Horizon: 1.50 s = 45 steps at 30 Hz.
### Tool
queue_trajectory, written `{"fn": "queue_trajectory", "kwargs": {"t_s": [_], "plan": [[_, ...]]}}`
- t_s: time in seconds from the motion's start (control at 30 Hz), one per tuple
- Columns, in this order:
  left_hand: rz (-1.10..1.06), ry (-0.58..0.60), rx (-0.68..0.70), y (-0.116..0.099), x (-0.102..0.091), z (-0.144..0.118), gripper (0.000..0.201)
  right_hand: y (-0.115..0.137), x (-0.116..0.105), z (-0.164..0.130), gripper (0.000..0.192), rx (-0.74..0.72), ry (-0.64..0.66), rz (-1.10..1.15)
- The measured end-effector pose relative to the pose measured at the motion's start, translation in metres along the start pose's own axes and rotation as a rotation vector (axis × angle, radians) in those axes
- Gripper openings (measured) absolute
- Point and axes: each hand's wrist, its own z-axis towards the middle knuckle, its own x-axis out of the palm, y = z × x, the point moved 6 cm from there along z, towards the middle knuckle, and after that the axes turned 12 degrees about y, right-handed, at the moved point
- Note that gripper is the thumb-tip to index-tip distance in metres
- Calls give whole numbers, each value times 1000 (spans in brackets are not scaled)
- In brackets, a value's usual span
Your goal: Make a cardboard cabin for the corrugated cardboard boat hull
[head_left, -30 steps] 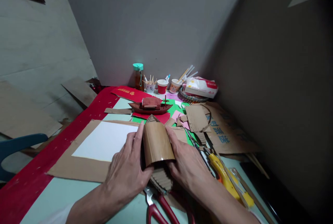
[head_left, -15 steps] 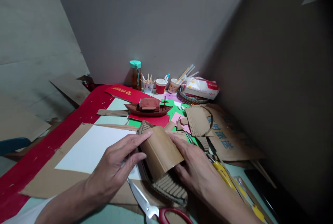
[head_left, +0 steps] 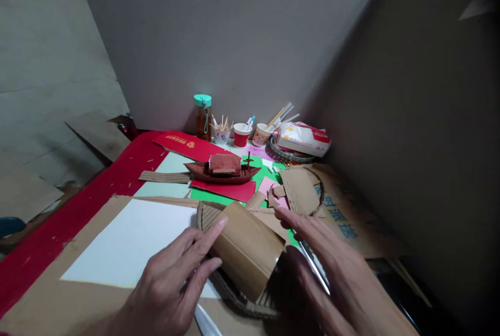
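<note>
A cardboard boat (head_left: 211, 214) with ribbed decks tilts in front of me, and a smooth brown curved cardboard canopy (head_left: 250, 242) arches over its middle. On its left side, my left hand (head_left: 175, 278) grips it, the index finger lying on the canopy and the thumb against the lower edge. My right hand (head_left: 332, 273) is open and apart from the boat on the right, fingers stretched out. A slim silver metal tool (head_left: 314, 268) shows between the right thumb and fingers, seemingly lying on the table beneath. Below the left hand, a scissors blade (head_left: 207, 321) is partly visible.
Behind stands a finished-looking reddish-brown model boat (head_left: 224, 170). White paper (head_left: 128, 247) lies left on cardboard. Farther back are a bottle (head_left: 203, 117), paper cups (head_left: 242, 135) with sticks and pens, and a tissue pack (head_left: 302, 139). Cardboard scraps (head_left: 300, 190) lie right, near the wall.
My right hand has let go of the canopy and moved right, its fingers opening. The cardboard boat has shifted slightly, with my left hand still on it. The view has moved closer.
</note>
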Motion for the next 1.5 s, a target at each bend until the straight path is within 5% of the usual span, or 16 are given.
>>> {"fn": "queue_trajectory", "kwargs": {"t_s": [0.37, 0.63, 0.83, 1.1, 1.37, 1.5], "plan": [[110, 58, -24, -11, 9, -14, 65, 16, 19, 13, 45, -90, -60, -150], [232, -140, -53, -9, -27, 4, 50, 13, 22, 19, 48, -102, 3, -156], [198, 54, 107, -5, -11, 15, 48, 14, 22, 19, 48, -138, 81, -148], [114, 14, 101, -5, -8, 14, 47, 15, 21, 17, 49, -128, 67, -157], [103, -7, 46, -7, -19, 18, 36, 10, -2, 13, 63, -61, -140, -46], [77, -23, 37, -6, -20, 17, 38, 9, 3, 14, 57, -79, -142, 268]]}}
